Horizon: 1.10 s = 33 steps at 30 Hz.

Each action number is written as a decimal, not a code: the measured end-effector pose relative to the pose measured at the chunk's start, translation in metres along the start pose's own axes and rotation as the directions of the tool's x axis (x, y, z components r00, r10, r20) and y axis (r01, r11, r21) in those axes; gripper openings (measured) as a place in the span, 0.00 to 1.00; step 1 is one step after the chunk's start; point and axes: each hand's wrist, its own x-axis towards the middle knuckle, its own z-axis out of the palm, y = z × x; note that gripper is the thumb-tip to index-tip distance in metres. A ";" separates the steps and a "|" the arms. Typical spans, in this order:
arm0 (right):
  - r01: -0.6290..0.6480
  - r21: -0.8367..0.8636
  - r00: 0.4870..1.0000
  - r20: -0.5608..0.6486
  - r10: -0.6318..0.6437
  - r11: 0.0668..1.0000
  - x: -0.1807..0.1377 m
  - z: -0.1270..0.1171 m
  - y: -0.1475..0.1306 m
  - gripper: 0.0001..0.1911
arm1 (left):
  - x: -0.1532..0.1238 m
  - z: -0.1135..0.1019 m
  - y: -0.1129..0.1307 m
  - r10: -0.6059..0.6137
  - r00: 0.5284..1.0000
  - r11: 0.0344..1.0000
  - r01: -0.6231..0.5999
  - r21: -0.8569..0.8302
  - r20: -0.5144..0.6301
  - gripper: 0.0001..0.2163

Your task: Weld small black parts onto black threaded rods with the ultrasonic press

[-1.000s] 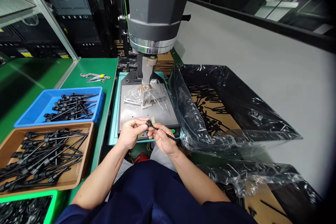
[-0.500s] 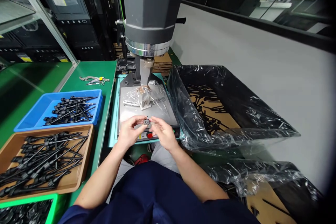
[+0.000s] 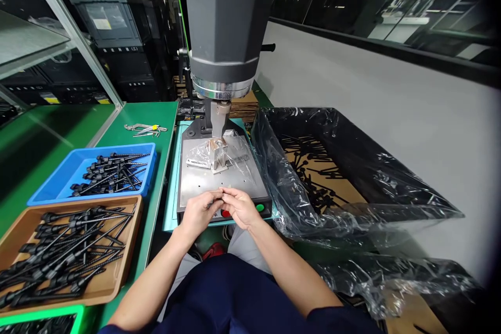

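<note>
In the head view, the left hand (image 3: 201, 214) and the right hand (image 3: 238, 209) come together at the lower centre of the frame, fingertips meeting in front of a machine (image 3: 223, 26). Half a second ago there was a gap between the hands, and the square end of a small black part showed at the left fingertips; now that gap has closed and the part is covered. For the work, this suggests both hands are busy at one spot, with the handling at the fingertips rather than under the machine.

The fingers of both hands are bent inward, thumbs close to them. I cannot tell how tightly either hand pinches, or which has hold of the part; it is presumably hidden where the fingertips meet.

Just below the hands, a red button (image 3: 225, 213) shows partly, with a green button (image 3: 260, 208) to its right. Above them, a metal block (image 3: 218, 159) stands under loose clear plastic. Black rods lie in a brown tray (image 3: 133, 235) at lower left, a blue tray (image 3: 55, 182) above it, and a plastic-lined box (image 3: 352, 146) at right.
</note>
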 end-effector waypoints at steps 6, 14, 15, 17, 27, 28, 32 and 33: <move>0.132 -0.043 0.979 -0.151 -0.137 0.990 0.036 -0.013 -0.010 0.22 | 0.020 0.012 -0.014 -0.474 0.865 0.833 0.378 -0.405 -0.167 0.08; 0.303 -0.354 0.908 -0.176 -0.381 0.885 0.087 -0.015 -0.012 0.25 | 0.079 0.022 -0.052 -0.855 0.392 -0.228 0.303 -0.925 0.339 0.02; 0.327 -0.439 0.890 -0.156 -0.429 0.837 0.091 -0.015 -0.014 0.24 | 0.084 0.021 -0.054 -0.855 0.403 -0.223 0.281 -0.933 0.326 0.02; 0.364 -0.604 0.848 -0.101 -0.520 0.709 0.099 -0.014 -0.019 0.23 | 0.090 0.021 -0.056 -0.857 0.421 -0.195 0.266 -0.944 0.296 0.03; 0.463 -0.823 0.678 0.089 -0.730 0.329 0.135 0.005 -0.056 0.15 | 0.107 0.014 -0.046 -0.822 0.536 -0.098 0.199 -0.975 0.192 0.04; 0.446 -0.822 0.693 0.068 -0.718 0.353 0.141 0.006 -0.058 0.15 | 0.110 0.013 -0.045 -0.814 0.547 -0.107 0.189 -0.976 0.195 0.04; 0.331 -0.720 0.856 -0.043 -0.515 0.610 0.161 0.007 -0.066 0.16 | 0.120 0.007 -0.043 -0.802 0.566 -0.119 0.163 -0.979 0.192 0.05; 0.299 -0.682 0.892 -0.048 -0.448 0.668 0.164 0.006 -0.068 0.18 | 0.122 0.006 -0.043 -0.803 0.566 -0.119 0.158 -0.980 0.189 0.05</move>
